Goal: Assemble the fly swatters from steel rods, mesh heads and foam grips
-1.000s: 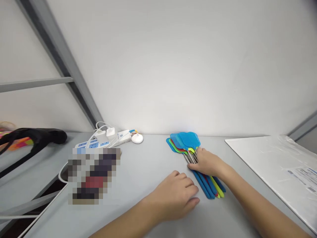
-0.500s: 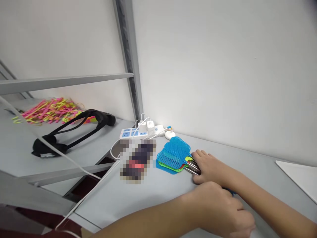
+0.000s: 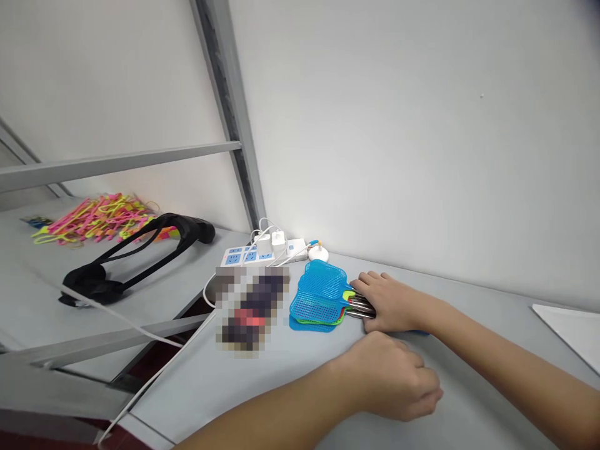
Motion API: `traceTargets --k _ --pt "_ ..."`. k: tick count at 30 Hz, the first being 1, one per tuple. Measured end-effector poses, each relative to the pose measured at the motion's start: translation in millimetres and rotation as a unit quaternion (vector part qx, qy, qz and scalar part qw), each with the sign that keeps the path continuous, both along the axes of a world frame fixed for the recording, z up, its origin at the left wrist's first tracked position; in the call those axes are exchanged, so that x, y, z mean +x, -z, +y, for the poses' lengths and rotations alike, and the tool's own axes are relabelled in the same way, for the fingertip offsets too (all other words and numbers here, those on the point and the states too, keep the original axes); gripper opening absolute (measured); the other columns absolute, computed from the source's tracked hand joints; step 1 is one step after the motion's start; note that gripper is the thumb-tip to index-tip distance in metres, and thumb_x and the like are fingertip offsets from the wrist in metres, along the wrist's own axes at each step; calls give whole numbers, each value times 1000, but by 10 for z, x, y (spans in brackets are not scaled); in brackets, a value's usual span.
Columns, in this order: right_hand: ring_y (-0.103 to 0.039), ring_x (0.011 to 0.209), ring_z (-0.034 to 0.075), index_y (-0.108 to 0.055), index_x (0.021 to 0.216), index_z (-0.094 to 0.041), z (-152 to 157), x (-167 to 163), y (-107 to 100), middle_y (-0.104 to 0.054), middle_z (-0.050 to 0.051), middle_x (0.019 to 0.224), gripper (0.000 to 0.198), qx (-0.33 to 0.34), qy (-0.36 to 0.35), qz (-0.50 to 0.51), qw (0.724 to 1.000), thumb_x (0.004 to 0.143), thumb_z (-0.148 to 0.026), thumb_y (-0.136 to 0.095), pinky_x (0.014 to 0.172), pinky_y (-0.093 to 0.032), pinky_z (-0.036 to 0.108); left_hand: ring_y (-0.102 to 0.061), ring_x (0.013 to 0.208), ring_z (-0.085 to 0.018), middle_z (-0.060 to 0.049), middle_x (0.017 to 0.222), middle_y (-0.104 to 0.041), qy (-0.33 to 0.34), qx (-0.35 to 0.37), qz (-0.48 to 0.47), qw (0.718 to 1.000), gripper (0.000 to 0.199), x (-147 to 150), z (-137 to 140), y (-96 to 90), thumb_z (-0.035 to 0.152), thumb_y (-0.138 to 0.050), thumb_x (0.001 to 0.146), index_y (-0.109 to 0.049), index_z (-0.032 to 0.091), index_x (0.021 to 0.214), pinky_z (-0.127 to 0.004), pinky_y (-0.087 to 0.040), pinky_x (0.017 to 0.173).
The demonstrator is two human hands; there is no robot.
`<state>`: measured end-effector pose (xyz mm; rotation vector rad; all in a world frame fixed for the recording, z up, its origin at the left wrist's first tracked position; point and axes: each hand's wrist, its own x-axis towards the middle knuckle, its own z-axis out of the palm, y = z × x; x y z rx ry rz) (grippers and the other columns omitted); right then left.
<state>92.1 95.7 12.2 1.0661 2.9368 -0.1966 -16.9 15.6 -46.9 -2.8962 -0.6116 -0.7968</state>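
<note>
A stack of fly swatters (image 3: pixel 321 297) lies on the grey table, with mostly blue mesh heads and a green edge showing beneath. Their thin metal shafts run under my right hand (image 3: pixel 391 303), which is closed over them and presses them against the tabletop. A bit of blue shows past that wrist; the rest of the handles is hidden. Nearer to me, my left hand (image 3: pixel 396 378) is curled into a fist just in front of the right one. Whatever its fingers may hold is out of sight.
A white power strip (image 3: pixel 241 256) with plugged-in chargers and a round white device (image 3: pixel 318 252) sit by the wall. Left of the swatters is a blurred-out item (image 3: pixel 253 312). A black frame-like object (image 3: pixel 140 262) and pink-yellow strips (image 3: pixel 103 219) lie beyond the metal post (image 3: pixel 229 119).
My left fist has moved up and left, nearer my right hand. The swatter heads are more closely lined up. The view has shifted slightly.
</note>
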Motion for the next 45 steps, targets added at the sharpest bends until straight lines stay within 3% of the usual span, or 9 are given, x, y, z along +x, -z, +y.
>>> traceTargets --k 7,14,18,22,25,28,30,35,45 --pt "-48 110 28 -42 137 -22 -79 257 -3 -54 11 123 65 39 21 61 997 78 -41 -64 95 -38 44 -55 57 -15 0 64 -66 4 -18 35 999 30 -54 80 -75 32 -48 91 -62 19 69 -32 -35 54" --pt "-40 127 25 -37 135 -26 -744 926 377 -39 11 140 42 53 152 213 964 95 -34 -47 104 -39 42 -56 74 -17 -1 75 -65 1 -81 37 996 21 -52 42 -133 31 -52 90 -63 19 76 -31 -40 66" --pt "-43 123 24 -46 125 -27 -1020 1152 557 -42 10 134 29 19 154 204 967 96 -31 -47 101 -43 43 -56 81 -16 -2 83 -65 -3 -149 29 988 18 -56 37 -170 27 -50 93 -66 20 88 -31 -40 73" --pt "-49 113 24 -51 116 -26 -1040 1192 515 -48 10 123 21 -6 140 204 969 96 -28 -46 96 -45 44 -55 86 -18 -3 88 -66 -47 -141 16 989 21 -68 71 -272 24 -45 95 -66 21 95 -35 -39 78" --pt "-52 109 22 -52 115 -25 -1012 1189 495 -50 9 120 21 -22 147 221 964 95 -26 -46 94 -47 42 -54 100 -23 -5 103 -67 -147 -79 0 986 22 -133 167 -385 24 -45 96 -64 21 107 -43 -35 91" --pt "-50 115 23 -50 120 -25 -1005 1196 519 -47 10 127 27 -10 174 234 957 94 -27 -47 98 -47 42 -47 114 -29 -7 122 -62 -277 -25 12 961 29 -276 320 -455 30 -47 96 -59 22 121 -52 -28 102" --pt "-47 121 24 -47 127 -26 -1002 1200 539 -44 10 133 34 7 198 231 952 93 -28 -48 100 -46 42 -45 117 -32 -8 125 -60 -324 -12 33 945 29 -386 421 -456 34 -47 96 -60 22 118 -55 -25 105" --pt "-36 133 27 -36 142 -29 -972 1186 565 -34 9 146 51 32 249 196 948 93 -32 -48 106 -42 46 -44 119 -31 -3 126 -60 -338 -23 57 939 22 -512 533 -390 32 -47 96 -68 31 105 -57 -25 105" --pt "-39 132 29 -32 145 -34 -979 1163 569 -33 6 151 53 8 275 168 947 94 -41 -45 104 -44 49 -45 119 -29 0 124 -63 -327 -73 18 942 14 -502 625 -361 27 -55 92 -69 30 92 -61 -20 107"
